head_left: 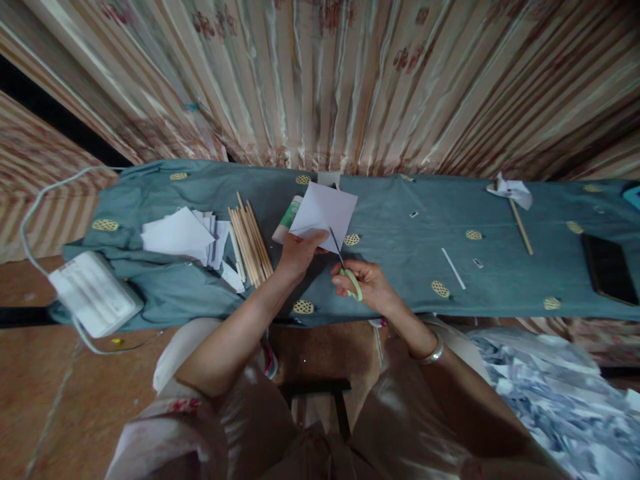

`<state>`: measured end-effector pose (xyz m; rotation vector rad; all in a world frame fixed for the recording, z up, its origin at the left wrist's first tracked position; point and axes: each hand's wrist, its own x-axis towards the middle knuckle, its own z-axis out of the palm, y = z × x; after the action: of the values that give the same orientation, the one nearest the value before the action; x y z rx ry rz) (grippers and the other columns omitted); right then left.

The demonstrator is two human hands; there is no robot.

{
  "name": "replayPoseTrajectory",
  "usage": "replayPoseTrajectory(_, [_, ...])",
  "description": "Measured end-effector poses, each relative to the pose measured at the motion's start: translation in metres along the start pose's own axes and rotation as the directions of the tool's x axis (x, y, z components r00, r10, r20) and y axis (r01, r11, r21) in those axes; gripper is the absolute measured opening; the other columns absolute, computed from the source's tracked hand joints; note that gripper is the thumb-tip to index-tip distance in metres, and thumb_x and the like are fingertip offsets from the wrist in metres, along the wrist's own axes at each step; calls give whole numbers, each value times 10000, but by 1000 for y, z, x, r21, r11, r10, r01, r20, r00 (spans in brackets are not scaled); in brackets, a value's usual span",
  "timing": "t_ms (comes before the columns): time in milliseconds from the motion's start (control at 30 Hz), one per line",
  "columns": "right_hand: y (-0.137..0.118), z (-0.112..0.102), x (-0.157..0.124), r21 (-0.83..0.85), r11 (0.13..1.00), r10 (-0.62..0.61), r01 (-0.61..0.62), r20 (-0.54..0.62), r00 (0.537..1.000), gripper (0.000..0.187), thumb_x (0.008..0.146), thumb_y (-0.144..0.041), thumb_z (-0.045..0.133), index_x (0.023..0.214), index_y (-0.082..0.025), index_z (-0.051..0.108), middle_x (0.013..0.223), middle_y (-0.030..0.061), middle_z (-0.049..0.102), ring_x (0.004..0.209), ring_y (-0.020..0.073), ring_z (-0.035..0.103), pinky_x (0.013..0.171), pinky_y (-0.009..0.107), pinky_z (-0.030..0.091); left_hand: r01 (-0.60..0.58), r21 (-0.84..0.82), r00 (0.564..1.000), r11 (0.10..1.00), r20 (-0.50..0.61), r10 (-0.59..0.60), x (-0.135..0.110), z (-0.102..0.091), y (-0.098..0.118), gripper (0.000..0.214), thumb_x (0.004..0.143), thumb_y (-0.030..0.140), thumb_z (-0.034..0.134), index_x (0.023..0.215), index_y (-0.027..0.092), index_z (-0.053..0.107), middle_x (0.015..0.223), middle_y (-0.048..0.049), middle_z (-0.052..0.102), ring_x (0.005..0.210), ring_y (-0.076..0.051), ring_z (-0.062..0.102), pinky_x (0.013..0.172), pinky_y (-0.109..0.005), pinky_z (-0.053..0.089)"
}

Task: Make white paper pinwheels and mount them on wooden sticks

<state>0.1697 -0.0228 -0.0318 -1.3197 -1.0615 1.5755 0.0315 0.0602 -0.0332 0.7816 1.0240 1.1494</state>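
Pinched in my left hand (299, 253) is a square of white paper (327, 208), held by its lower edge above the cloth. My right hand (367, 283) is closed round the light green handles of a pair of scissors (353, 283). The dark blades point up and left and meet the paper's lower part, beside my left thumb. Behind the paper, partly covered by it, lies a green and white glue tube (287, 219). Left of my left hand is a bundle of thin wooden sticks (250, 243).
A pile of white paper pieces (180, 233) lies at left, near a white power strip (97, 293) with a cable. To the right are a paper strip (453, 269), a stick with crumpled paper (520, 223) and a black phone (607, 268). A pleated curtain (320, 87) hangs behind.
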Motion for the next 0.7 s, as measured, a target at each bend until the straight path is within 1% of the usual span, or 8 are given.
replayPoseTrajectory(133, [-1, 0, 0, -20, 1000, -12, 13, 7, 1000, 469, 597, -583, 831, 772, -189, 645, 531, -47, 604, 449, 87, 536, 460, 219, 455, -24, 18, 999, 1000, 34, 23, -2, 0, -1, 97, 621, 184, 762, 672, 177, 679, 655, -11, 674, 545, -158, 606, 489, -281, 512])
replayPoseTrajectory(300, [-1, -1, 0, -25, 1000, -7, 7, -1, 1000, 480, 591, -593, 829, 772, -186, 649, 519, -44, 603, 445, 88, 531, 459, 217, 448, -10, 38, 999, 999, 37, 8, -4, 0, 0, 105, 655, 180, 764, 712, 156, 678, 706, -48, 689, 591, -198, 639, 526, -327, 531])
replayPoseTrajectory(500, [-4, 1, 0, -12, 1000, 8, -8, -26, 1000, 474, 558, -583, 847, 728, -187, 651, 499, -51, 601, 423, 77, 509, 445, 215, 437, -21, 11, 1000, 1000, 17, 21, -4, 3, 3, 116, 606, 171, 756, 673, 168, 661, 638, -4, 659, 526, -150, 591, 482, -271, 500])
replayPoseTrajectory(700, [-7, 1, -1, -12, 1000, 21, -21, -30, 999, 465, 543, -565, 861, 720, -191, 649, 495, -51, 604, 422, 81, 513, 441, 217, 436, -13, 32, 1000, 999, 14, 13, -7, 4, 6, 111, 606, 183, 754, 685, 177, 677, 659, -5, 670, 549, -155, 602, 494, -271, 495])
